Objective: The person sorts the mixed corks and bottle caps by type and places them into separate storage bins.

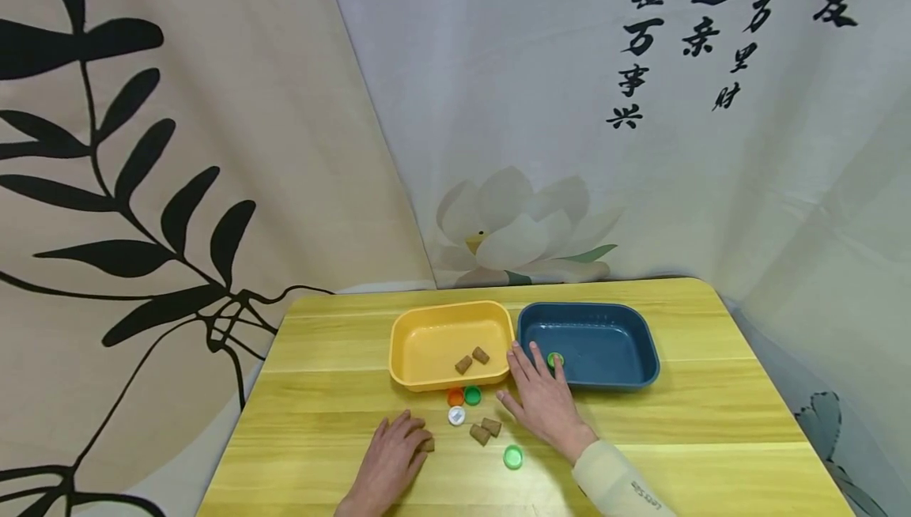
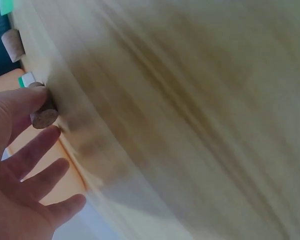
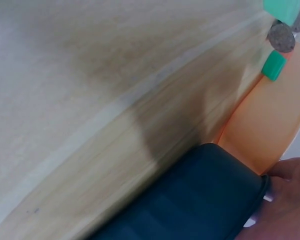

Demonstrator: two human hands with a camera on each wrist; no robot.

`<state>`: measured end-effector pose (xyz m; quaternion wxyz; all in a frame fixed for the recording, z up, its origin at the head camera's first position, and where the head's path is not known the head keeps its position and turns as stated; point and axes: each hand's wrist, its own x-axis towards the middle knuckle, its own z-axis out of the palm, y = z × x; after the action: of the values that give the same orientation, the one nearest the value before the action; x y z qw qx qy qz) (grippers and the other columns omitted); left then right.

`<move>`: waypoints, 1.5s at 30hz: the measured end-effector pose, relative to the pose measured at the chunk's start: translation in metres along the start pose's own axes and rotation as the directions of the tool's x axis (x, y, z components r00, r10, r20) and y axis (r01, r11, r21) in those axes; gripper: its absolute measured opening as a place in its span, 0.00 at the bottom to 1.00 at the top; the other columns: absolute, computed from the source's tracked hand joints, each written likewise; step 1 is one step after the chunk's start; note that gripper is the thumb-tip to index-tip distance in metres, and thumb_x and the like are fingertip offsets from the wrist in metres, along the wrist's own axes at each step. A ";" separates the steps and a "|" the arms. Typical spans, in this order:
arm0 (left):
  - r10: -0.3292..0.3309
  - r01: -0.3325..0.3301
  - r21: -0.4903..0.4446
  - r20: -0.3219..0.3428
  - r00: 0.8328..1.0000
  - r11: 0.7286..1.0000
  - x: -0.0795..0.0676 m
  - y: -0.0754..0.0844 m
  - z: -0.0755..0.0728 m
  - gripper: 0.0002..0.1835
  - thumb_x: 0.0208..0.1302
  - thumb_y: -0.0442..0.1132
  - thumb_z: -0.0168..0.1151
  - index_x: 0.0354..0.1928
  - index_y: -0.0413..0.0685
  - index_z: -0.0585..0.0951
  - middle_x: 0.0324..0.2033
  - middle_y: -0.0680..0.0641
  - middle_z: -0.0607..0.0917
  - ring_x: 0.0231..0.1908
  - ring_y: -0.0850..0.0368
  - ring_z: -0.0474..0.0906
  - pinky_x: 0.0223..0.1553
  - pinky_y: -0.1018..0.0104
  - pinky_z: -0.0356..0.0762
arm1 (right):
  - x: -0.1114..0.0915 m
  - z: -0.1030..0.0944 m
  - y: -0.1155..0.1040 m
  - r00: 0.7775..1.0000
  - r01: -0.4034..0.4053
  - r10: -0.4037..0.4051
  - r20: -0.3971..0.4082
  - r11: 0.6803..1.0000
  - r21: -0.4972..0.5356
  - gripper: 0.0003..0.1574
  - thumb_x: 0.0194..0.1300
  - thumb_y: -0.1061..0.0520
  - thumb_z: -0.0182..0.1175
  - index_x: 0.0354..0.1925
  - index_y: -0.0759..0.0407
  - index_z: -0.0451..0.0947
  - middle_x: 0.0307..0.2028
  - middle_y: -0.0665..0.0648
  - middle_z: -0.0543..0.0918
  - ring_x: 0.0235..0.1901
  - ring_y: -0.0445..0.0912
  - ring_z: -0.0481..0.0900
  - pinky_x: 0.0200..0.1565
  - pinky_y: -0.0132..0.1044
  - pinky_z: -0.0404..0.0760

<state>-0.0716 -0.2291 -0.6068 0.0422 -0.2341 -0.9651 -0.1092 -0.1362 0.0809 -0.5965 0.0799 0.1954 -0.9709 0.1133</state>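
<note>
My left hand (image 1: 387,458) rests low over the table, with a brown cork (image 2: 44,112) between its thumb and index finger; the other fingers spread loosely. My right hand (image 1: 544,402) reaches over the near left corner of the blue tray (image 1: 640,379), fingers spread. Inside that tray a green bottle cap (image 1: 551,359) shows beside one fingertip, partly hidden by it. Two corks (image 1: 463,364) lie in the yellow tray (image 1: 409,379). Between the hands, two more corks (image 1: 480,434) lie on the table.
In front of the yellow tray are an orange cap (image 1: 455,398), a green cap (image 1: 473,395) and a white cap (image 1: 457,416). Another light green cap (image 1: 513,457) lies nearer on the wooden table (image 1: 712,438). Printed curtains (image 1: 534,106) hang behind the table.
</note>
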 end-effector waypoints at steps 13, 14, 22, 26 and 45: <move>0.056 -0.063 -0.041 -0.149 0.987 0.997 0.020 0.008 -0.026 0.09 0.67 0.43 0.71 0.47 0.55 0.87 0.57 0.48 0.85 0.63 0.42 0.77 0.63 0.33 0.72 | 0.001 -0.001 0.000 1.000 -0.004 0.004 0.015 1.000 -0.003 0.48 0.76 0.31 0.52 0.78 0.59 0.62 0.80 0.58 0.58 0.78 0.61 0.54 0.70 0.71 0.58; 0.054 -0.064 -0.051 -0.163 0.985 0.997 0.023 0.010 -0.030 0.10 0.66 0.42 0.72 0.47 0.55 0.87 0.57 0.47 0.85 0.64 0.42 0.77 0.63 0.34 0.72 | 0.001 -0.001 0.000 1.000 -0.004 0.005 0.016 1.000 -0.005 0.48 0.76 0.30 0.52 0.78 0.59 0.62 0.80 0.57 0.58 0.78 0.61 0.54 0.70 0.71 0.58; 0.043 -0.055 -0.036 -0.275 0.960 0.998 0.049 0.013 -0.052 0.14 0.62 0.38 0.76 0.49 0.52 0.88 0.61 0.45 0.83 0.65 0.40 0.76 0.63 0.36 0.74 | -0.001 0.001 0.001 1.000 -0.006 0.006 -0.003 1.000 -0.012 0.48 0.75 0.31 0.54 0.78 0.59 0.63 0.80 0.58 0.59 0.78 0.61 0.55 0.70 0.71 0.59; 0.046 -0.062 -0.044 -0.306 0.951 0.997 0.064 0.009 -0.056 0.14 0.64 0.38 0.74 0.51 0.52 0.87 0.62 0.44 0.82 0.66 0.39 0.75 0.62 0.35 0.74 | -0.001 0.000 0.000 1.000 -0.005 0.005 0.004 1.000 0.002 0.48 0.76 0.31 0.53 0.79 0.59 0.62 0.80 0.58 0.58 0.78 0.61 0.55 0.70 0.71 0.57; -0.004 -0.013 -0.060 -0.263 0.965 0.998 0.127 -0.006 -0.040 0.10 0.67 0.38 0.71 0.48 0.48 0.88 0.61 0.38 0.81 0.65 0.34 0.75 0.63 0.38 0.74 | -0.001 0.001 0.000 1.000 0.001 -0.001 0.002 0.999 -0.038 0.48 0.76 0.30 0.51 0.79 0.59 0.61 0.80 0.57 0.58 0.78 0.61 0.56 0.70 0.70 0.59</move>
<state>-0.1854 -0.1875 -0.5519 0.1627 -0.2210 -0.9467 -0.1688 -0.1350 0.0807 -0.5974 0.0828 0.1946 -0.9728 0.0947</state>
